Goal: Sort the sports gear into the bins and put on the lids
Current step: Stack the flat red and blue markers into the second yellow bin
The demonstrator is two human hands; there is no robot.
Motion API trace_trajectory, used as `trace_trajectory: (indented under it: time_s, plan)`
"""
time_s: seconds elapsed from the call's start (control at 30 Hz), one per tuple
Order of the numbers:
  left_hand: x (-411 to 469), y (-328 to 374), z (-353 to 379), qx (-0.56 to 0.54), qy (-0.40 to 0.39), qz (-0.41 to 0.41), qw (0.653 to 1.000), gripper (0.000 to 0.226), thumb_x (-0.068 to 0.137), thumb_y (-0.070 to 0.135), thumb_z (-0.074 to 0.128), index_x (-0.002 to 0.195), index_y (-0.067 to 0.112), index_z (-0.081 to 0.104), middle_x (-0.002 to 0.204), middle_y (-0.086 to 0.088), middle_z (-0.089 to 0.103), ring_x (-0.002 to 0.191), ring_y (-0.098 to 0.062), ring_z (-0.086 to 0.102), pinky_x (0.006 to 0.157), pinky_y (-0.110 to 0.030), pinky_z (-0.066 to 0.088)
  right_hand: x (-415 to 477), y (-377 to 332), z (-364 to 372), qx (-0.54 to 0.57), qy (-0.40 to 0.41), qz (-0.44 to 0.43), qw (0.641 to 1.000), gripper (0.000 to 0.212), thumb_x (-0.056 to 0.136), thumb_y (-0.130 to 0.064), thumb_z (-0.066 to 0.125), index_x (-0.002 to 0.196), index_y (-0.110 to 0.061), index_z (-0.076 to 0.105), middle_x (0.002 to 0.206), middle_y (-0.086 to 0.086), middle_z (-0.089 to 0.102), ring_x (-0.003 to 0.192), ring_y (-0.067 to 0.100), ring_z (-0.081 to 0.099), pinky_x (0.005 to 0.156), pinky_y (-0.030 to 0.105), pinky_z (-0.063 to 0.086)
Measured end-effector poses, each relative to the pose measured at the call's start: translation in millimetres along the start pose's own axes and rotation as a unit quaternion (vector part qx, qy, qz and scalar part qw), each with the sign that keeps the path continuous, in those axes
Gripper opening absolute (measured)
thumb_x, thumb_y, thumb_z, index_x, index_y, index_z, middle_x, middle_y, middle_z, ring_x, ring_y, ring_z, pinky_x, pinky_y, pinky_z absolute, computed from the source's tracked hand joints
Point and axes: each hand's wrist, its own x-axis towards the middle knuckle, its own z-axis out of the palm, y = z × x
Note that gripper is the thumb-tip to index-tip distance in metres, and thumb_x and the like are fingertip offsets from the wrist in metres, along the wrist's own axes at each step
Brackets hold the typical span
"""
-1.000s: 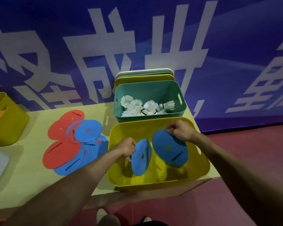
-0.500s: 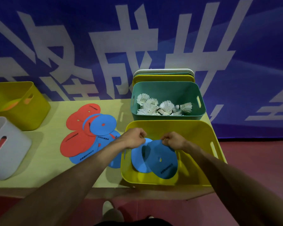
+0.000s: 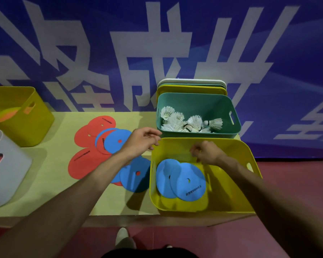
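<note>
Two blue flat discs point(image 3: 183, 179) lie overlapping on the floor of the near yellow bin point(image 3: 231, 183). My right hand point(image 3: 206, 152) hovers just above them inside the bin, fingers loosely curled, holding nothing. My left hand point(image 3: 141, 141) hangs over the bin's left rim, relaxed and empty. Left of the bin, red discs point(image 3: 86, 146) and blue discs point(image 3: 116, 140) lie spread on the table, with more blue ones point(image 3: 136, 177) against the bin's side. Behind it a green bin point(image 3: 196, 103) holds several white shuttlecocks point(image 3: 186, 121).
Lids point(image 3: 191, 86) lean against the banner behind the green bin. A second yellow bin point(image 3: 17, 116) holding something orange stands at the far left, with a white bin point(image 3: 6, 170) in front of it. The table's front edge point(image 3: 119, 218) is close; red floor lies right.
Both hands let go of the blue discs, which now lie flat in the yellow bin. The left hand moved up and left to the rim; the right hand lifted slightly.
</note>
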Motion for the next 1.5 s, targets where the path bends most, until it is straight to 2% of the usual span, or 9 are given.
trace_trajectory:
  time_s: [0.2,0.33,0.5,0.57,0.63,0.8,1.07,1.27,1.5]
  plan:
    - [9,-8,-40,-0.015,0.022,0.01,1.0,0.022,0.088,-0.002,0.057,0.093,0.017,0.067,0.091,-0.006,0.066,0.077,-0.013,0.06,0.061,-0.019,0.05,3,-66,-15,0.016,0.097,-0.088,0.991,0.015,0.095,-0.025,0.055,0.096,-0.016,0.066,0.076,0.001,0.071,0.053,0.016,0.066,0.05,0.013,0.048]
    - [11,-18,-76,-0.007,0.027,0.018,0.999,0.021,0.088,-0.004,0.057,0.095,0.014,0.066,0.088,-0.004,0.065,0.076,-0.009,0.059,0.06,-0.008,0.046,18,-116,-8,0.019,0.148,-0.111,0.983,0.015,0.093,-0.028,0.056,0.094,-0.019,0.069,0.069,-0.003,0.068,0.048,0.009,0.059,0.058,0.023,0.047]
    - [11,-50,-128,-0.016,0.06,-0.011,0.998,0.02,0.086,-0.002,0.059,0.092,0.015,0.068,0.092,-0.011,0.068,0.085,-0.018,0.063,0.082,-0.027,0.049,44,-180,22,0.039,0.141,-0.134,0.98,0.017,0.093,-0.027,0.056,0.096,-0.017,0.07,0.075,-0.001,0.07,0.058,0.001,0.056,0.057,0.016,0.042]
    - [9,-68,-149,-0.013,0.081,-0.03,0.996,0.018,0.087,-0.004,0.057,0.099,0.005,0.068,0.092,-0.01,0.067,0.085,-0.017,0.062,0.079,-0.017,0.049,57,-202,42,0.053,0.124,-0.129,0.982,0.016,0.092,-0.024,0.057,0.096,-0.016,0.07,0.076,-0.001,0.069,0.058,0.006,0.057,0.06,0.024,0.047]
    - [8,-91,-169,-0.006,0.101,-0.057,0.993,0.018,0.087,-0.006,0.056,0.097,0.003,0.068,0.092,-0.009,0.066,0.083,-0.015,0.06,0.07,-0.008,0.046,70,-219,66,0.077,0.099,-0.11,0.986,0.015,0.091,-0.019,0.057,0.097,-0.013,0.07,0.079,0.0,0.067,0.064,0.013,0.06,0.062,0.028,0.049]
    - [-3,-161,-220,0.012,0.134,-0.147,0.98,0.025,0.084,-0.003,0.057,0.082,0.02,0.066,0.088,-0.006,0.068,0.085,-0.019,0.061,0.081,-0.029,0.047,100,-234,134,0.109,0.034,-0.033,0.993,0.018,0.089,-0.014,0.058,0.104,-0.01,0.067,0.082,-0.002,0.061,0.079,0.012,0.061,0.068,0.02,0.045]
    - [-8,-230,-250,0.022,0.155,-0.244,0.957,0.021,0.08,0.005,0.064,0.1,0.012,0.064,0.101,-0.007,0.064,0.097,-0.023,0.061,0.083,-0.031,0.045,109,-222,197,0.064,0.003,0.074,0.995,0.032,0.084,-0.012,0.064,0.115,-0.007,0.062,0.112,0.011,0.066,0.11,0.027,0.059,0.081,0.024,0.039]
    - [8,-266,-241,0.081,0.185,-0.285,0.937,0.058,0.067,0.025,0.076,0.119,0.007,0.058,0.122,-0.017,0.055,0.117,-0.032,0.052,0.098,-0.04,0.045,105,-197,216,0.039,-0.014,0.14,0.989,0.049,0.084,-0.007,0.059,0.132,-0.01,0.049,0.13,0.008,0.056,0.116,0.026,0.055,0.092,0.03,0.042]
    - [24,-273,-220,0.12,0.239,-0.339,0.902,0.074,0.07,0.017,0.081,0.132,0.007,0.042,0.137,-0.021,0.035,0.129,-0.038,0.035,0.103,-0.045,0.034,97,-168,222,0.008,-0.011,0.251,0.968,0.062,0.084,-0.003,0.052,0.142,-0.004,0.031,0.142,0.02,0.033,0.133,0.036,0.033,0.109,0.039,0.031]
